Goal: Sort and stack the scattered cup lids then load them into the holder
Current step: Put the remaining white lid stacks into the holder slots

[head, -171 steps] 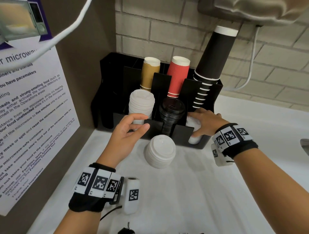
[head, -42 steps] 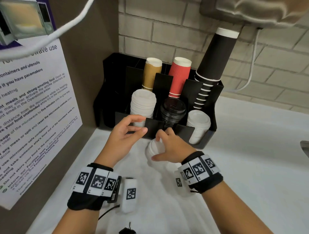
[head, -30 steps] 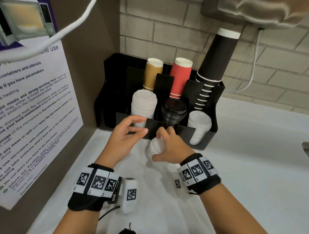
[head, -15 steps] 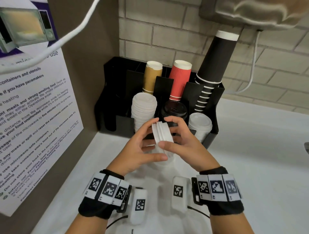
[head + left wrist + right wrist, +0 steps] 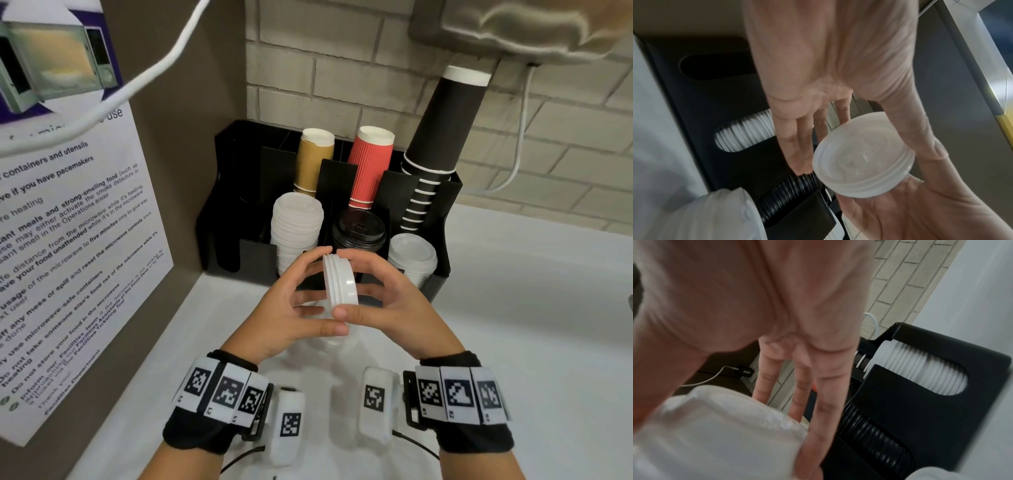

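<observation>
Lids [image 5: 340,284] (a small white stack, on edge) sit pinched between both hands, left hand [image 5: 291,308] and right hand [image 5: 390,305], above the counter [image 5: 513,325], with the black holder [image 5: 442,274] at twelve o'clock.

The camera on my head looks forward and down from above, taking in both my wrists, the white desk [image 5: 513,308] and the black holder [image 5: 442,219] against the brick wall. The one on my left wrist sits very close behind my left hand [image 5: 828,81], looking along the fingers; the right wrist one does likewise behind my right hand [image 5: 777,305]. All three share the holder's front slots and the small stack of white lids [image 5: 340,284] held between my hands.
</observation>
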`<state>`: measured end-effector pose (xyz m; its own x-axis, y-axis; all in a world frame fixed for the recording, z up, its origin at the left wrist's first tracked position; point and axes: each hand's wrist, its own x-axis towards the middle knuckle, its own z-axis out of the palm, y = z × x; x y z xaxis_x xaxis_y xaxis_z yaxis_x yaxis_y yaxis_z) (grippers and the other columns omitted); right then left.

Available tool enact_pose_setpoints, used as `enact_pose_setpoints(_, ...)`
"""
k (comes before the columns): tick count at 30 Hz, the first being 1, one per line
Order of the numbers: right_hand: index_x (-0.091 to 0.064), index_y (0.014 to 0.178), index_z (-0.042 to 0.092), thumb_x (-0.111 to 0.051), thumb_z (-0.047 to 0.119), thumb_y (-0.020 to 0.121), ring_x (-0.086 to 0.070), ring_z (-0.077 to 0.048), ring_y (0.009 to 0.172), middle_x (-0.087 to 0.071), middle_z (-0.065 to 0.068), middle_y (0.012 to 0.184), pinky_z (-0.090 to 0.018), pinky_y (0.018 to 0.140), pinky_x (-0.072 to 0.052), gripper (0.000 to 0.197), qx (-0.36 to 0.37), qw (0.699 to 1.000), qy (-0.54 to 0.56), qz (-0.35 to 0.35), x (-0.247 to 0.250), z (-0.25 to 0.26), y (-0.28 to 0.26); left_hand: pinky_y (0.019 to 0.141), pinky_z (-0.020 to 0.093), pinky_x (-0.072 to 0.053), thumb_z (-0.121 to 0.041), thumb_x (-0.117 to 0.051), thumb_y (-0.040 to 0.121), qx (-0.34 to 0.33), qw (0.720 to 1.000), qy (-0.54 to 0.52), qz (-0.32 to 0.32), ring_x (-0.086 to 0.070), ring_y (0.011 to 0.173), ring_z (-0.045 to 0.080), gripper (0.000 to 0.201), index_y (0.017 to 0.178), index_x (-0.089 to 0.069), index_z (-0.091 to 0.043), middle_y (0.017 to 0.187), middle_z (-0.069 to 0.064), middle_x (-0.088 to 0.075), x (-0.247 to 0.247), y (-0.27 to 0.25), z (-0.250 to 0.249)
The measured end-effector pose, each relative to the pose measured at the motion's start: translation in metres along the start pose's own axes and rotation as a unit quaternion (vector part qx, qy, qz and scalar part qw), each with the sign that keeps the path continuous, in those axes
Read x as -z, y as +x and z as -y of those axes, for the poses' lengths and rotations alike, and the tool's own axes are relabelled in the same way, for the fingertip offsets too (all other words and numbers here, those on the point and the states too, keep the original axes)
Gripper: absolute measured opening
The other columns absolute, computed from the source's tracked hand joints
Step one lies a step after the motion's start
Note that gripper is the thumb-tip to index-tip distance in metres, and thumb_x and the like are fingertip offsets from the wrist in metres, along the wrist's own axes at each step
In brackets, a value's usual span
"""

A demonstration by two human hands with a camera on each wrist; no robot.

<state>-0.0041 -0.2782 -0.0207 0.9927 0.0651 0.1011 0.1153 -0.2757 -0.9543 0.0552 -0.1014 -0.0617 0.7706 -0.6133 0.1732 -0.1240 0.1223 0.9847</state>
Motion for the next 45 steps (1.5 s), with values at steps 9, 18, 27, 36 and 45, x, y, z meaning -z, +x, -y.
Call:
enact_pose_setpoints(9,-0.054,0.119,0.041,-0.085,0.020,0.069,-0.063,-0.008,0.103,-0.061,0.016,0.114,-0.033,0.089,-0.055,0.062,0.016,0.999,-0.037,-0.016,-0.005,0.001,0.000,0.100,0.048,-0.051,-0.027,-0.091,0.052,-0.008,1.000,0.011,-0.003,-0.062,0.117,0.020,0.098,0.135,-0.044,-0.051,0.139,-0.012,-0.050,-0.001,-0.001,0.001)
enact_pose_setpoints(18,-0.053,0.114,0.035,-0.083,0.015,0.070,-0.060,0.001,0.090,-0.058,0.014,0.107,-0.009,0.070,-0.046,0.057,0.064,0.973,-0.144,-0.169,0.054,0.020,0.014,0.101,0.031,-0.047,-0.049,-0.089,0.051,-0.026,0.998,0.029,-0.056,-0.058,0.121,0.007,0.099,0.132,-0.035,-0.062,0.140,-0.018,-0.049,0.017,-0.003,0.002)
enact_pose_setpoints(27,-0.049,0.127,0.033,-0.080,0.027,0.068,-0.051,-0.028,0.110,-0.050,-0.007,0.120,-0.037,0.090,-0.042,0.067,-0.076,0.896,-0.409,-0.154,0.114,0.003,0.056,0.089,0.024,-0.052,-0.044,-0.084,0.055,-0.047,0.993,0.023,-0.106,-0.063,0.113,0.010,0.088,0.130,-0.038,-0.056,0.131,-0.011,-0.054,0.019,0.001,0.004)
enact_pose_setpoints(36,-0.034,0.146,0.035,-0.075,0.026,0.073,-0.039,-0.030,0.131,-0.033,-0.004,0.147,-0.051,0.106,-0.034,0.085,-0.147,0.840,-0.520,-0.059,0.104,-0.016,0.067,0.092,0.029,-0.052,-0.046,-0.083,0.055,-0.036,0.992,0.043,-0.114,-0.063,0.112,0.010,0.087,0.130,-0.040,-0.052,0.126,-0.014,-0.056,0.021,-0.001,0.006)
enact_pose_setpoints(45,-0.032,0.149,0.024,-0.074,0.016,0.074,-0.039,-0.030,0.132,-0.031,-0.007,0.151,-0.045,0.107,-0.037,0.087,-0.142,0.849,-0.508,-0.040,0.103,-0.019,0.063,0.094,0.034,-0.052,-0.037,-0.084,0.061,-0.032,0.991,0.049,-0.118,-0.064,0.109,0.010,0.078,0.128,-0.045,-0.046,0.123,-0.012,-0.057,0.019,-0.001,0.003)
